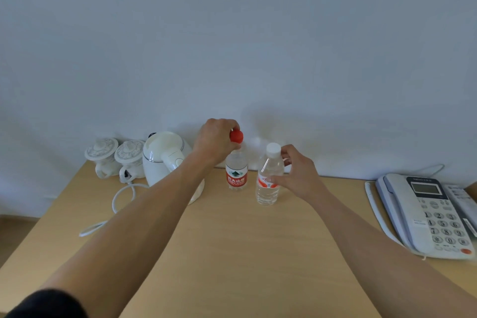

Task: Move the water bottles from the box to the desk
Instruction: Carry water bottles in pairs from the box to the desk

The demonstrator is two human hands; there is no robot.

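Two clear water bottles stand upright on the wooden desk [232, 253] near the wall. The red-capped bottle [236, 175] with a red label is on the left; my left hand [215, 143] grips it from above, fingers curled round its cap and neck. The white-capped bottle [268, 183] with a red and white label stands just right of it. My right hand [296, 175] holds it from the right side, thumb on the label and fingers curved behind its shoulder. The box is out of view.
A white electric kettle [165, 157] with a cord [121, 196] stands left of the bottles, my left forearm passing over its base. Two white lidded mugs [116, 157] sit at the back left. A grey desk phone [426, 214] lies at the right edge.
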